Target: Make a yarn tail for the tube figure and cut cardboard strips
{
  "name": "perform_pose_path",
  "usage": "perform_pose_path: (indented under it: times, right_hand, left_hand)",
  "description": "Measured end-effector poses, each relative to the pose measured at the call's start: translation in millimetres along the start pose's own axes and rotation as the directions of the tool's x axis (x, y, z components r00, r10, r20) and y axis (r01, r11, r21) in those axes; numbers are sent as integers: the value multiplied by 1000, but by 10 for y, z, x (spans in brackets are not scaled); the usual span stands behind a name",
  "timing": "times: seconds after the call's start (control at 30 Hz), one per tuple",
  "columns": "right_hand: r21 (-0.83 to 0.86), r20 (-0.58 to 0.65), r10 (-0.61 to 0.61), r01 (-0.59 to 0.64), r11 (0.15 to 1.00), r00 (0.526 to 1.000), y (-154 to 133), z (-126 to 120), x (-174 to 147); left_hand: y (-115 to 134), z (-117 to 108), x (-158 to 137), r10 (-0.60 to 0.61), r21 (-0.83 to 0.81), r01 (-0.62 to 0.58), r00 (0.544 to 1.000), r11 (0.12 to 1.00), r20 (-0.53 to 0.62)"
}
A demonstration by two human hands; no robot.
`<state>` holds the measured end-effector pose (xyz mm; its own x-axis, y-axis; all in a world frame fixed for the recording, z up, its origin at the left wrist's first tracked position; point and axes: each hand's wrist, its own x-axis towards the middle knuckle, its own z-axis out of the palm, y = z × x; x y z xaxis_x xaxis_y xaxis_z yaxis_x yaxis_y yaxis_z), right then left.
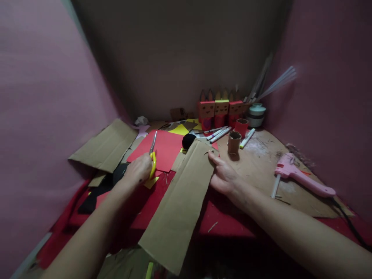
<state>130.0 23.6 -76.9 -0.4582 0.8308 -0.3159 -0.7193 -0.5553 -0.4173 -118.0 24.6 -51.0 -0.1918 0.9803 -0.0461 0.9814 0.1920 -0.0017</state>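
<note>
My left hand [139, 169] is closed round the yellow handles of a pair of scissors [153, 155], whose metal blades point up and away over a red paper sheet [165, 149]. The scissors' blades look closed. In my right hand [223, 174] is a long strip of cardboard [183, 205], gripped near its far right corner with the thumb on top. The strip slants down toward me past the table's front edge. Fingers under the cardboard are hidden. Beyond its far end sits a round black thing [189, 142].
A larger cardboard piece [106, 147] leans at left. Cardboard tubes [234, 142], markers [220, 134] and several box figures with faces [221, 110] stand or lie farther back. A pink glue gun [302, 176] with a cord rests at right on a cardboard sheet [258, 166]. Pink walls flank both sides.
</note>
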Motion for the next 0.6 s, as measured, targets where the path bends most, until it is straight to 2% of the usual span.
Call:
perform_pose_path:
  times: [0.17, 0.3, 0.33, 0.43, 0.53, 0.6]
  right_hand:
    - [6, 41, -85, 85, 996, 996, -8, -42, 25]
    - [-21, 28, 45, -44, 999, 999, 31, -82, 48]
    - [-31, 41, 30, -29, 999, 999, 24, -87, 55]
    - [-28, 43, -55, 56, 998, 998, -24, -90, 77]
    - [10, -38, -64, 64, 998, 997, -50, -71, 87]
    - [31, -46, -72, 73, 997, 996, -40, -53, 85]
  left_hand:
    - [15, 136, 73, -39, 55, 38, 999, 998, 14]
    - [43, 164, 77, -57, 84, 56, 998, 995, 11]
    - [44, 160, 77, -55, 85, 53, 998, 995, 15]
    - [29, 110, 54, -35, 74, 34, 999, 997, 11]
    - [23, -9, -57, 3, 32, -2, 1000, 999, -31]
    - [51, -106, -206, 50, -41, -53, 997, 998, -63]
